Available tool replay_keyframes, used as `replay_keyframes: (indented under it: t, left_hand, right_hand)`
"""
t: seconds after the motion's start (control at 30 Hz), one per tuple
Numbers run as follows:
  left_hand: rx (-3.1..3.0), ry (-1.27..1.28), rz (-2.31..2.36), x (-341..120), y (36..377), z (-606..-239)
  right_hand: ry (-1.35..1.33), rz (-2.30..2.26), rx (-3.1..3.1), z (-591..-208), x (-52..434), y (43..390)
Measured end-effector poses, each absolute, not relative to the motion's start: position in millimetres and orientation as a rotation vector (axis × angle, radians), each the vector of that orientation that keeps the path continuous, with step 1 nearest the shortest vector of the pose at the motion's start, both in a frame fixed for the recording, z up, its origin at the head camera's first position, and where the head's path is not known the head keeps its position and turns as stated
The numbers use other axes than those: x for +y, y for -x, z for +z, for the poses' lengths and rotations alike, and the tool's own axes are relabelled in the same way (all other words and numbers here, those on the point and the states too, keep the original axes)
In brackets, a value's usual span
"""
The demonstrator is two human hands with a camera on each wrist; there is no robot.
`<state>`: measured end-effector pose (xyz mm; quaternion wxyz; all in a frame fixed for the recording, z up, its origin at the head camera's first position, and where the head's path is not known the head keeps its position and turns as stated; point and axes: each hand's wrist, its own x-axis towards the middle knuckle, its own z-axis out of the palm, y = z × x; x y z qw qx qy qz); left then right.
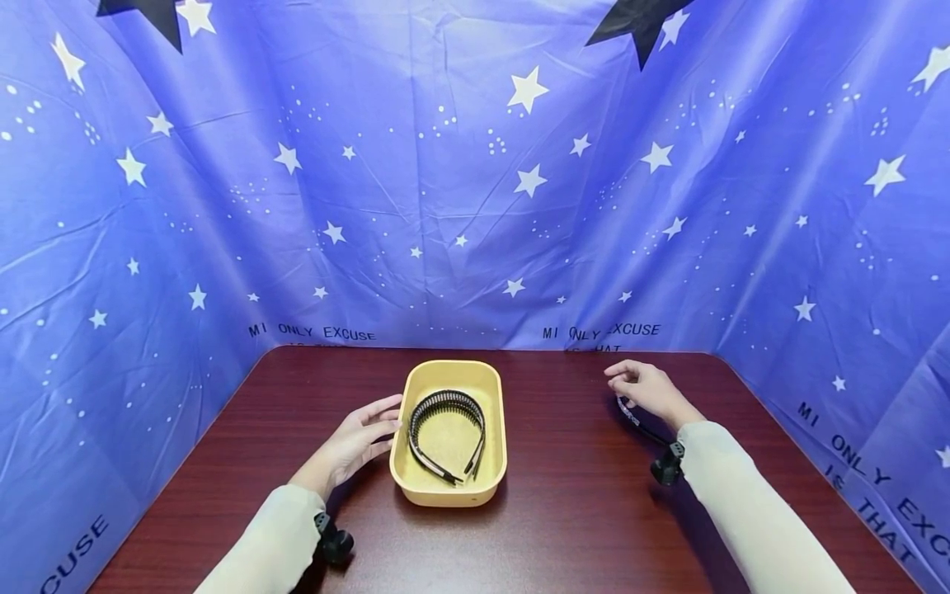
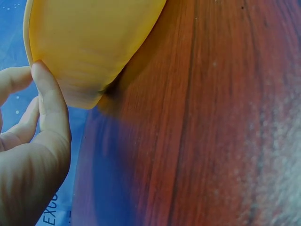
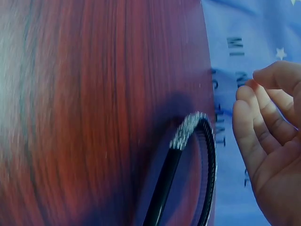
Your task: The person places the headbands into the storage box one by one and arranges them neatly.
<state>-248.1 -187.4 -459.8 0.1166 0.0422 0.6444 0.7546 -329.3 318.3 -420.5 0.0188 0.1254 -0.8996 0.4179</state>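
Note:
A yellow oval tray (image 1: 448, 496) sits mid-table with a black toothed headband (image 1: 444, 403) lying inside it. My left hand (image 1: 365, 433) rests against the tray's left wall with its fingers straight. In the left wrist view the thumb (image 2: 46, 94) touches the tray (image 2: 94, 42) near its rim. A second black headband (image 1: 632, 416) with a sparkly strip (image 3: 187, 132) lies on the table at the right. My right hand (image 1: 642, 385) hovers just above it, fingers loosely curled. The right wrist view shows those fingers (image 3: 261, 127) apart from the band and holding nothing.
The dark red wooden table (image 1: 564, 520) is walled on three sides by a blue star-printed cloth (image 1: 475, 206). Small black cameras (image 1: 665, 470) hang under both wrists. Bare wood lies between the tray and the right headband.

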Motion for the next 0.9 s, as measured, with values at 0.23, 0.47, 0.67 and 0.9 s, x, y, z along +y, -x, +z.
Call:
replay_keyframes:
  t: [0.23,0.47,0.67,0.9]
  left_hand:
    - [1.886,-0.124,2.208,-187,248,-459]
    - [1.883,-0.128,2.209,-187,247,-459]
    - [1.887,-0.138,2.204,-187,247,-459]
    - [1.881,-0.123,2.213,-187,248,-459]
  right_hand:
    - [-0.328,1.237,-2.759,-423,342,323]
    - [-0.249,1.231,-2.727,-424,365,318]
    - [-0.123,1.198,-2.709,-429,383,315]
    - [-0.003,1.046,-2.716,-434,397,311]
